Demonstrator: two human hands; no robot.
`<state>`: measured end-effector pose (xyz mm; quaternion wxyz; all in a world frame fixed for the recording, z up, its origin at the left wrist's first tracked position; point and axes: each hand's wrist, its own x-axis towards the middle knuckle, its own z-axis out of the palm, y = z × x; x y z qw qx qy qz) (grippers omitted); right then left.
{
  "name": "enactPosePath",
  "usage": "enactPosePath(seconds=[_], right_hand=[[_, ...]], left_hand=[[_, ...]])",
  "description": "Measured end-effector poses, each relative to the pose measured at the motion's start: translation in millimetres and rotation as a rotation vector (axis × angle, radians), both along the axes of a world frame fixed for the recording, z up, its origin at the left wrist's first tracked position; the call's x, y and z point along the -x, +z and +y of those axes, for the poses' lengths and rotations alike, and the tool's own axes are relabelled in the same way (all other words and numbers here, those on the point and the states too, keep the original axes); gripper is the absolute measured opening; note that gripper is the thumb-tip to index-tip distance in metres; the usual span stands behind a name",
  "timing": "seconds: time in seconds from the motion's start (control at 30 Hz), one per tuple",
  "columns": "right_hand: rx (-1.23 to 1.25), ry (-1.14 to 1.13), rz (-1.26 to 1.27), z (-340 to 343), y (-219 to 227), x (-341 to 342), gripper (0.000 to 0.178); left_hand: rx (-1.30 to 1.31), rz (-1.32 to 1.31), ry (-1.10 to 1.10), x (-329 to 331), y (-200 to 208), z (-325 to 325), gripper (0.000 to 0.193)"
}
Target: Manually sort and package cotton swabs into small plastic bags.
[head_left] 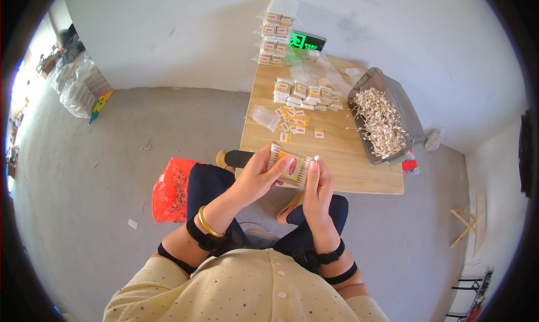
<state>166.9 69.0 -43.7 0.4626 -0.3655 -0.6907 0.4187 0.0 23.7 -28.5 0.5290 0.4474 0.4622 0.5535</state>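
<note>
1. Both hands grip one clear packet of sticks at frame centre: left hand clamped around its near side, right hand pinching its right end.
2. The person should likely keep the packet level over the worktop, so the yellow label inside stays flat.
3. Spare labels lie just above it.

A bare grey concrete floor meets plain white walls. A low light-wood surface stands against the far wall. Strong daylight enters from the left, where clear plastic sacks are piled. A red plastic bag lies on the floor, and wooden slats lie at right.
</note>
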Motion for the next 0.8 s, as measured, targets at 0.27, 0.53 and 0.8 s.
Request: enactPosePath(seconds=[0.27, 0.53, 0.8], right_hand=[[0.189, 0.012, 0.237, -3, -1, 6, 0.036], [0.321, 0.065, 0.325, 2, -5, 5, 0.039], [0.362, 0.097, 0.342, -4, 4, 10, 0.037]], left_hand=[[-0.133, 0.179, 0.068, -5, 9, 0, 0.031], [-0.161, 0.228, 0.126, -11, 11, -5, 0.03], [-0.092, -0.124, 0.141, -10, -8, 0, 0.039]])
